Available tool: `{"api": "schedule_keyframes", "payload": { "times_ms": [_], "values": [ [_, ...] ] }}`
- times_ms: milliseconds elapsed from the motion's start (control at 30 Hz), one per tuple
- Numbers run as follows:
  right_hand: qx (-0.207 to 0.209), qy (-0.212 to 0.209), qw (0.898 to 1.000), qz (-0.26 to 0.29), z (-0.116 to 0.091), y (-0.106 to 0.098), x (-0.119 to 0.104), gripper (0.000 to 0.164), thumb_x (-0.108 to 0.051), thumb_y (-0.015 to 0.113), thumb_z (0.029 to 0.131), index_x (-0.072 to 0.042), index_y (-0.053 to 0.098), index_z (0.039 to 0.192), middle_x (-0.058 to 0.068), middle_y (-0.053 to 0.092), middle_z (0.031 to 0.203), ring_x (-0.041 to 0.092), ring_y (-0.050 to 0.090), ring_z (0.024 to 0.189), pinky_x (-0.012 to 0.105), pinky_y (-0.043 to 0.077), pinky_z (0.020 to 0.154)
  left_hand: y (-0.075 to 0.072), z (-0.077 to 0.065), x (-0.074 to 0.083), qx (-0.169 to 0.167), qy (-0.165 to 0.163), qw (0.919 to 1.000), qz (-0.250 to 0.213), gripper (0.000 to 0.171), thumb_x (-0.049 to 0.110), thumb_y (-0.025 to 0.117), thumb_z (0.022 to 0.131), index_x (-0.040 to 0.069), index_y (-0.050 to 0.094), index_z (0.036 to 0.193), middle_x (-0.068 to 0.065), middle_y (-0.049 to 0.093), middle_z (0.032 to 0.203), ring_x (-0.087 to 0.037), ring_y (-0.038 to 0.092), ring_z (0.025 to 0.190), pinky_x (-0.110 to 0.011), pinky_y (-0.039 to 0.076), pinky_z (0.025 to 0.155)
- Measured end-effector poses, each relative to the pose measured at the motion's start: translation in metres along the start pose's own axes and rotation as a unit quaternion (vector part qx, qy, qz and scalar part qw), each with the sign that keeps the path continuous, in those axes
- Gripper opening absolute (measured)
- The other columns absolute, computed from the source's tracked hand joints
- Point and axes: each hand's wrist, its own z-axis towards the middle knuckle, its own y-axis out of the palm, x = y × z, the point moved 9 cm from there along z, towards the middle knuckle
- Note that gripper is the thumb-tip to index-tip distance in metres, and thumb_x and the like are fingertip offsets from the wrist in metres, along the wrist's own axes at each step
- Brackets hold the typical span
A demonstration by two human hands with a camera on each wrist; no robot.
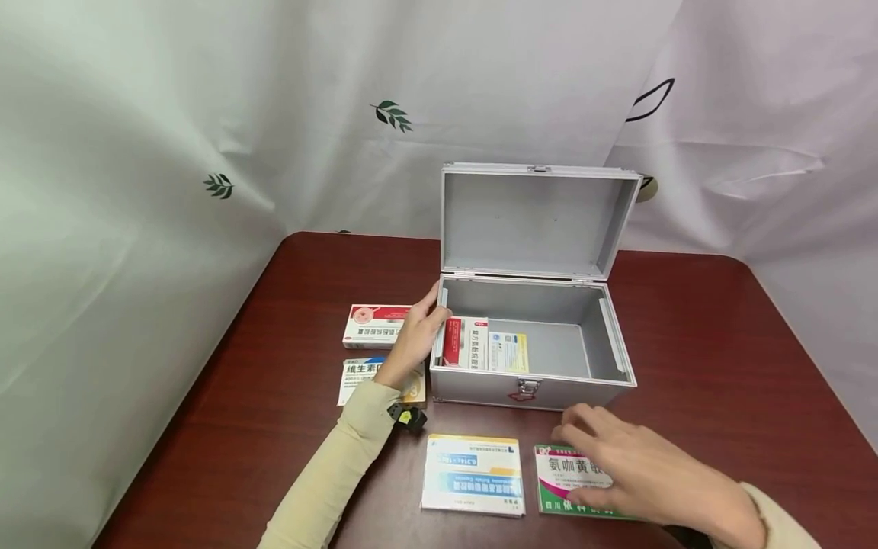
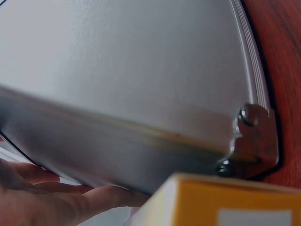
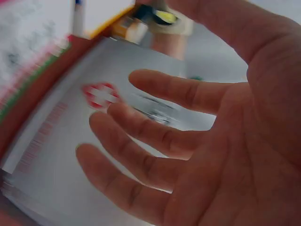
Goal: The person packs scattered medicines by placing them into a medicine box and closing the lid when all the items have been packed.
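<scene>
A silver metal case (image 1: 473,387) stands with its lid raised. My left hand (image 1: 415,335) holds its left wall at the rim, and the left wrist view shows those fingers (image 2: 106,197) along the metal. In the case lie a red-and-white medicine box (image 1: 473,347) and a white-and-yellow medicine box (image 1: 509,352). My right hand (image 1: 638,465) hovers over a green-and-white medicine box (image 1: 559,488) and covers its right part. In the right wrist view its fingers (image 3: 136,160) are spread, with nothing held, before the case front (image 3: 84,188) with its red cross mark.
Left of the case, a red-and-white medicine box (image 1: 373,333) and a vitamin box (image 1: 353,381) lie partly behind the left hand and arm. A blue-and-white capsule box (image 1: 472,499) lies in front. The dark red table (image 1: 720,366) meets a white curtain (image 1: 274,91).
</scene>
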Motion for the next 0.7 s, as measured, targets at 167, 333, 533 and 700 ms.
{"api": "schedule_keyframes", "payload": {
  "times_ms": [167, 333, 533, 700],
  "values": [
    [-0.103, 0.036, 0.994, 0.022, -0.005, 0.047, 0.009, 0.080, -0.062, 0.059, 0.057, -0.017, 0.041, 0.120, -0.003, 0.035, 0.109, 0.016, 0.034, 0.096, 0.038, 0.039, 0.070, 0.000, -0.001, -0.001, 0.002, -0.010, 0.9999, 0.001, 0.053, 0.013, 0.044, 0.082, 0.020, 0.026, 0.131, -0.001, 0.035, 0.127, -0.014, 0.039, 0.108, -0.025, 0.032, 0.086],
    [-0.157, 0.070, 0.985, 0.022, -0.010, 0.075, 0.015, 0.092, -0.054, 0.069, 0.050, -0.014, 0.034, 0.125, 0.001, 0.034, 0.108, 0.022, 0.033, 0.096, 0.045, 0.036, 0.074, 0.000, -0.001, 0.000, 0.005, -0.006, 0.9999, 0.011, 0.053, 0.012, 0.044, 0.082, 0.020, 0.027, 0.131, 0.002, 0.034, 0.127, -0.009, 0.037, 0.109, -0.024, 0.030, 0.087],
    [-0.126, 0.059, 0.989, -0.045, -0.006, 0.077, 0.019, 0.091, -0.051, 0.072, 0.047, -0.011, 0.038, 0.121, 0.003, 0.037, 0.103, 0.022, 0.036, 0.093, 0.042, 0.039, 0.066, 0.000, -0.002, 0.002, 0.005, -0.003, 0.9999, 0.010, 0.052, 0.015, 0.044, 0.083, 0.020, 0.026, 0.131, 0.002, 0.033, 0.128, -0.009, 0.035, 0.110, -0.025, 0.029, 0.088],
    [-0.109, 0.062, 0.991, -0.050, -0.005, 0.063, 0.019, 0.093, -0.065, 0.062, 0.049, -0.011, 0.040, 0.121, 0.001, 0.040, 0.102, 0.020, 0.040, 0.093, 0.040, 0.040, 0.059, 0.000, -0.003, 0.001, 0.005, -0.002, 1.0000, 0.001, 0.052, 0.018, 0.045, 0.081, 0.021, 0.027, 0.131, -0.002, 0.036, 0.126, -0.016, 0.040, 0.106, -0.027, 0.033, 0.085]
  ]
}}
